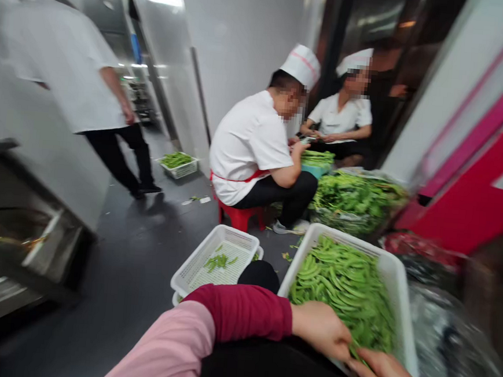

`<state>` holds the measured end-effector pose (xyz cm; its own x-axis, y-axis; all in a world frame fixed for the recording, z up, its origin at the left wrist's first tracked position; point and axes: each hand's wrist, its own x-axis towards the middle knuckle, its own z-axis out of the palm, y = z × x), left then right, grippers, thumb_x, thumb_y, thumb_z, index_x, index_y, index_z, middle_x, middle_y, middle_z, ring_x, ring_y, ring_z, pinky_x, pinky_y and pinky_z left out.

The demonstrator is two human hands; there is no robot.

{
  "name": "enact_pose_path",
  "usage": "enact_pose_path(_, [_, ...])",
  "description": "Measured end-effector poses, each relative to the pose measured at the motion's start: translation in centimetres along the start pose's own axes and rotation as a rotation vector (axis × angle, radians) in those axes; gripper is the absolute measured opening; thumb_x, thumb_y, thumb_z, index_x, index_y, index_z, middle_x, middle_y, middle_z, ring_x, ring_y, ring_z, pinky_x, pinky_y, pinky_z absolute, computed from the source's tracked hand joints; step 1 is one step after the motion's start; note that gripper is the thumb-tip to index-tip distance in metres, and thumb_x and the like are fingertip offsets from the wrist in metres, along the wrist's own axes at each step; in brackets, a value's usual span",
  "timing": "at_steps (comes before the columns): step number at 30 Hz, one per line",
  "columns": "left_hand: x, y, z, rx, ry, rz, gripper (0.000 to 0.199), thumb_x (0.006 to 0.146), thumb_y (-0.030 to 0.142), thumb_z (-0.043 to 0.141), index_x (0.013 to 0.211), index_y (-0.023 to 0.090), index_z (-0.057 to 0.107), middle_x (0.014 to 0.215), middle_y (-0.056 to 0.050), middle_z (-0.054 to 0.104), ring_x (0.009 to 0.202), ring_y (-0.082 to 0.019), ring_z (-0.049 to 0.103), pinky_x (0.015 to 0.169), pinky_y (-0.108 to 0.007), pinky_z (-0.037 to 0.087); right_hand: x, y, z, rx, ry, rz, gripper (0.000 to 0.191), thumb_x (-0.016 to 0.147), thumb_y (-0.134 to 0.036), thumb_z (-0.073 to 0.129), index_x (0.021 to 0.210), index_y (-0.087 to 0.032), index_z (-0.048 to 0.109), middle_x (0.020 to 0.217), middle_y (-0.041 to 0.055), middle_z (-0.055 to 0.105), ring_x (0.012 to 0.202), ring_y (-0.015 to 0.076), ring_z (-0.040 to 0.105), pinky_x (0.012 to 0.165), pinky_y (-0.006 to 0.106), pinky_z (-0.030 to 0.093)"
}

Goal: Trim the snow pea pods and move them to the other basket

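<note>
A large white basket [405, 293] full of green bean pods [340, 277] stands in front of me on the right. At its near edge my left hand [323, 329] has its fingers closed round a green pod [357, 352]. My right hand [387, 373] meets it from the right, its fingers pinched on the same pod. The fingertips of both hands almost touch, and part of the pod is hidden by them. To the left, a second white basket [188, 268] holds a few green pods [220, 261], beside my dark knee [260, 274].
Two seated people in white [250, 142] [342, 114] handle greens beside a leafy heap [355, 196]. Another person [69, 64] stands at the left. A small basket of greens [179, 168] sits by the wall; plastic bags [449, 337] lie at the right.
</note>
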<state>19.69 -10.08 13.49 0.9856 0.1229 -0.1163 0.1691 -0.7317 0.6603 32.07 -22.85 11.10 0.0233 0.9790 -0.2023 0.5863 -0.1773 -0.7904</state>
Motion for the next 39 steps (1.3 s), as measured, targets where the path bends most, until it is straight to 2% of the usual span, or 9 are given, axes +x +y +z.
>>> enact_pose_path(5, [0.1,0.3,0.1,-0.902,0.104,-0.328,0.014,0.067,0.023,0.035,0.057,0.016,0.042,0.044,0.006,0.032,0.034,-0.004,0.025,0.035,-0.017,0.02,0.5,-3.0,-1.5,0.061,0.363,-0.097,0.034,0.082,-0.044,0.037,0.063,-0.02,0.052,0.051,-0.0001,0.053,0.048,0.0132,0.049,0.052,0.025,0.039])
enact_pose_path(10, [-0.4,-2.5,0.0,-1.019,0.301,-0.542,0.012,0.065,0.023,0.041,0.063,0.013,0.047,0.046,0.007,0.036,0.029,-0.001,0.02,0.031,-0.016,0.013,0.9,-0.1,-6.4,0.492,1.047,0.003,0.038,0.085,-0.043,0.027,0.107,-0.018,0.044,0.077,0.0038,0.06,0.053,0.0125,0.054,0.054,0.028,0.045])
enact_pose_path(12, [-0.7,-3.9,-0.7,-1.009,0.345,-0.576,0.015,0.067,0.025,0.04,0.068,0.013,0.049,0.052,0.004,0.044,0.028,0.0,0.021,0.03,-0.016,0.014,0.7,1.7,-7.4,0.296,0.975,0.056,0.034,0.084,-0.038,0.031,0.108,-0.019,0.047,0.09,0.0065,0.058,0.063,0.014,0.057,0.06,0.03,0.046])
enact_pose_path(14, [-0.7,-4.7,-1.4,-0.975,0.36,-0.547,0.018,0.068,0.024,0.039,0.074,0.012,0.051,0.058,0.002,0.049,0.028,0.0,0.024,0.029,-0.016,0.015,0.8,2.9,-6.6,-0.069,0.688,0.12,0.026,0.081,-0.03,0.038,0.097,-0.02,0.056,0.092,0.0067,0.057,0.075,0.016,0.057,0.069,0.03,0.044])
enact_pose_path(17, [-0.3,-4.7,-1.7,-0.936,0.318,-0.493,0.021,0.067,0.022,0.038,0.079,0.014,0.053,0.056,0.004,0.047,0.028,-0.001,0.023,0.029,-0.016,0.016,2.0,3.4,-3.3,-0.547,0.249,0.246,0.019,0.078,-0.026,0.045,0.087,-0.019,0.061,0.088,0.0074,0.056,0.08,0.0183,0.056,0.071,0.029,0.042])
enact_pose_path(19, [0.2,-4.4,-1.3,-0.932,0.254,-0.485,0.02,0.067,0.023,0.037,0.077,0.014,0.053,0.053,0.005,0.044,0.027,-0.001,0.022,0.029,-0.016,0.014,2.9,3.5,-1.1,-0.714,0.133,0.329,0.018,0.077,-0.027,0.049,0.088,-0.017,0.059,0.087,0.0089,0.056,0.076,0.0193,0.058,0.065,0.029,0.042])
enact_pose_path(26, [0.8,-3.8,0.0,-0.888,0.047,-0.527,0.027,0.073,0.041,0.037,0.067,0.015,0.043,0.049,0.007,0.037,0.029,-0.001,0.018,0.031,-0.016,0.011,3.1,3.3,-2.0,-0.75,0.141,0.187,0.014,0.078,-0.027,0.051,0.088,-0.021,0.059,0.091,0.0042,0.054,0.078,0.0154,0.056,0.063,0.023,0.04])
enact_pose_path(33, [1.3,-1.7,-0.9,-0.499,-0.053,-0.204,0.022,0.069,0.029,0.042,0.061,0.012,0.052,0.051,0.004,0.043,0.044,-0.004,0.034,0.041,-0.016,0.025,1.2,-0.1,-3.5,-0.631,0.108,-0.206,0.023,0.082,-0.022,0.041,0.1,-0.025,0.055,0.098,0.0025,0.055,0.078,0.0136,0.055,0.062,0.023,0.042])
enact_pose_path(39, [0.8,-1.2,-2.1,-0.859,-0.274,-0.367,0.017,0.067,0.03,0.041,0.063,0.013,0.046,0.051,0.004,0.04,0.036,-0.003,0.025,0.034,-0.017,0.015,0.6,-1.1,-3.6,-0.521,0.089,-0.309,0.032,0.084,-0.018,0.035,0.112,-0.024,0.048,0.102,0.0041,0.057,0.087,0.0153,0.055,0.071,0.026,0.046])
